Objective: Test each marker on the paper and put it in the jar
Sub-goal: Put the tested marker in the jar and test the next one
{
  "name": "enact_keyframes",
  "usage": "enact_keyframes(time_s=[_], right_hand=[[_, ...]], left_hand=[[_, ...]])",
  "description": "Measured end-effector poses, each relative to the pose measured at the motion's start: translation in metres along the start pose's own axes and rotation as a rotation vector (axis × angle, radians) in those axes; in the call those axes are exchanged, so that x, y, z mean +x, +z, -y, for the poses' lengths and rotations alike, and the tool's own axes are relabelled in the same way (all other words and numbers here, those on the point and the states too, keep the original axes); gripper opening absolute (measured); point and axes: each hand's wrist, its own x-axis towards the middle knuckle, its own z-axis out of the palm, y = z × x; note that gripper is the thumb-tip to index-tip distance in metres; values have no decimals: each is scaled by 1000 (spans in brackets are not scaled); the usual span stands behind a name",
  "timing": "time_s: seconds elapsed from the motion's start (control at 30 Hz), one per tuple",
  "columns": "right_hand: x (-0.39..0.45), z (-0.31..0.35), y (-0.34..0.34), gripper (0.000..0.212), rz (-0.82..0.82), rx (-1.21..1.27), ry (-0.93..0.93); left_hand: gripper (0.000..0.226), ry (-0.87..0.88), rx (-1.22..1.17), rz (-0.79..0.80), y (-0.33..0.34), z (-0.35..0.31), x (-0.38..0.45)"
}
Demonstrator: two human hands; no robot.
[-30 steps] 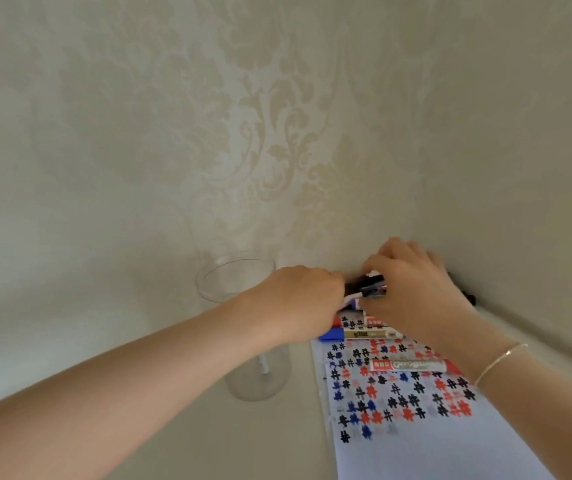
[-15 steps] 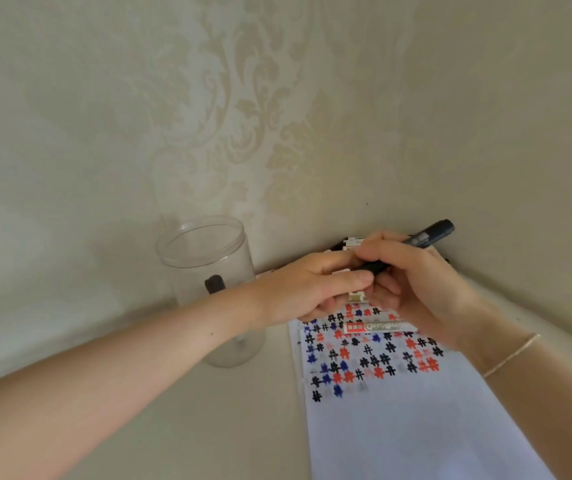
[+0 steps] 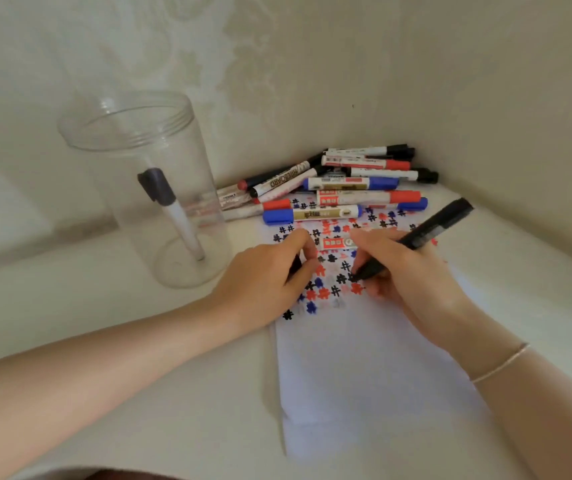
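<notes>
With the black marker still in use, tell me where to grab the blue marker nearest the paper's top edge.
Take the blue marker by its gold-labelled middle, pinching from above across the barrel. It lies flat and crosswise at the front of the pile, its near side open toward the paper; a red marker crowds its far side, so lift straight up.

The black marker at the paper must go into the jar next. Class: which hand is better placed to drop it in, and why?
Right. The right hand already grips the black marker, tip at the paper. The left hand lies nearer the jar but seems to pinch something dark, perhaps its cap.
</notes>
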Motion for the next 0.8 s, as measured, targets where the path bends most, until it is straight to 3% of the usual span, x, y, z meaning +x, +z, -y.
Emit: enact_keyframes(time_s=[0.1,0.3,0.63,0.8], right_hand=[[3,-3,4,18,-15,-44,-52],[-1,-13,8,24,-207,-211,-158],[-4,-18,13,38,-214,-379,-283],[-1,-14,10,24,-192,-285,-224]], left_hand=[[5,48,-48,-45,2,3,1],[6,34,-27,-45,8,7,2],[6,27,40,-17,8,6,0],[7,29,38,-11,8,6,1]])
